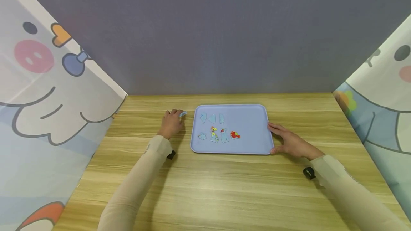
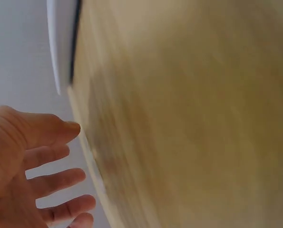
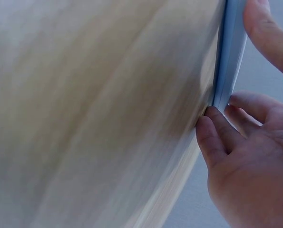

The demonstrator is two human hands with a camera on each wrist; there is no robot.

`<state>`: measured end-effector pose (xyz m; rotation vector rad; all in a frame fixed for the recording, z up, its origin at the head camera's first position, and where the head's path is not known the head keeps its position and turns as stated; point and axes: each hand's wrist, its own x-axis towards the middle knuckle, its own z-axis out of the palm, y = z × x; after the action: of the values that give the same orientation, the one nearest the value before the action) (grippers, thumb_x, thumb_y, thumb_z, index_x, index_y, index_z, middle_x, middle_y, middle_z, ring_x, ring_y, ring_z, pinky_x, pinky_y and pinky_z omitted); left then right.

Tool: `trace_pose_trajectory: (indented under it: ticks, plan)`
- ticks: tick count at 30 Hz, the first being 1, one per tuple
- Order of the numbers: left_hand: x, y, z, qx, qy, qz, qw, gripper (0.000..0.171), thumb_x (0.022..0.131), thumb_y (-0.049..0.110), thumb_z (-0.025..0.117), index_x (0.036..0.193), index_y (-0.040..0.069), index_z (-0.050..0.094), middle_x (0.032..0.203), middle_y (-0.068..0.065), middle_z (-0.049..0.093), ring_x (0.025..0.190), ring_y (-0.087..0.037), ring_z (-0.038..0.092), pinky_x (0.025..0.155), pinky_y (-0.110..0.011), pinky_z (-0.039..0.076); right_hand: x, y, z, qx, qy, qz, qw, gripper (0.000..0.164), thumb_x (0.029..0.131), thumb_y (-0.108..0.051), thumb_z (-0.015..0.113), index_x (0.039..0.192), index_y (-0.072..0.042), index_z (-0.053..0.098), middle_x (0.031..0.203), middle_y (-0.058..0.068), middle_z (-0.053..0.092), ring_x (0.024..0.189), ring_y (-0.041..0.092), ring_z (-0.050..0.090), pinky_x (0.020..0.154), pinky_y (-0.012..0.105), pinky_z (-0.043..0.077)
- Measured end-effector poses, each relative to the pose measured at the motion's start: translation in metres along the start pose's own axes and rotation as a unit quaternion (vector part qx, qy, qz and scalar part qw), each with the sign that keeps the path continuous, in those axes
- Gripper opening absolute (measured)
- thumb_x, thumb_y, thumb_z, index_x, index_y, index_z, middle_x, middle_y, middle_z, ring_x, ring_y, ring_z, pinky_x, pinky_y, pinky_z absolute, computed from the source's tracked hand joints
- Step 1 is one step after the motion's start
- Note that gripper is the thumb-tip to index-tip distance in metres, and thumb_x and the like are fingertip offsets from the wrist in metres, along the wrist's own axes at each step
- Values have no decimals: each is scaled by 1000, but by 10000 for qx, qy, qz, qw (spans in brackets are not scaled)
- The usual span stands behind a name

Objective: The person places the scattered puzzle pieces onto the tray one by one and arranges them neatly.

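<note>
A small light-blue puzzle piece (image 1: 183, 113) sits at the fingertips of my left hand (image 1: 171, 123), pinched near the thumb and index finger, just left of the tray. The left wrist view shows the left hand (image 2: 27, 166) with thumb close to the index finger and the other fingers spread; the piece is hidden there. My right hand (image 1: 290, 142) rests against the right edge of the light-blue tray (image 1: 253, 124), thumb by its near corner. In the right wrist view, extended fingers of the right hand (image 3: 250, 142) touch the tray's side (image 3: 231, 52).
Several flat printed pieces lie in two rows on the tray's left half, among them a red one (image 1: 235, 135) and a yellow-and-blue one (image 1: 214, 135). Wood-grain table (image 1: 224, 188) surrounds the tray. A grey wall (image 1: 224, 38) stands behind, with cartoon-printed panels at both sides.
</note>
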<state>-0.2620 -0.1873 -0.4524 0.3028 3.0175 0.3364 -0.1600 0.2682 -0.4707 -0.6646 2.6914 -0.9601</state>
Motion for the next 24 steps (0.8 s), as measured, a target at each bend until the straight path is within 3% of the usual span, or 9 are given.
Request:
trace_pose_trajectory:
  ticks: [6, 12, 19, 24]
  plan:
    - [-1, -5, 1, 47, -286, -156, 9995, 37, 96, 18, 51, 132, 10, 55, 136, -18, 44, 116, -41, 37, 90, -58, 34, 0, -1, 0, 40, -26, 48, 10000, 100, 70, -37, 81, 145, 4, 28, 152, 18, 20, 134, 45, 22, 101, 58, 26]
    - [1, -7, 0, 111, -393, -175, 9990, 36, 97, 20, 51, 130, 9, 57, 126, -18, 49, 114, -40, 39, 92, -59, 33, 0, -2, -2, 51, -51, 62, 10000, 100, 71, -36, 81, 145, 4, 27, 152, 18, 20, 134, 45, 22, 100, 57, 27]
    - [-1, -7, 0, 103, -361, 63, 9993, 32, 88, 13, 65, 118, 3, 64, 116, -18, 57, 108, -40, 46, 90, -61, 34, 0, 0, -1, 18, -46, 30, 10000, 100, 71, -36, 81, 145, 4, 27, 152, 19, 20, 133, 44, 22, 100, 57, 27]
    - [0, -12, -5, -241, -320, 178, 9990, 55, 85, 15, 71, 134, 4, 50, 130, -22, 48, 121, -45, 36, 94, -64, 30, 1, 0, 0, 14, -26, 31, 10000, 100, 71, -36, 81, 145, 4, 28, 152, 19, 21, 133, 44, 23, 100, 57, 27]
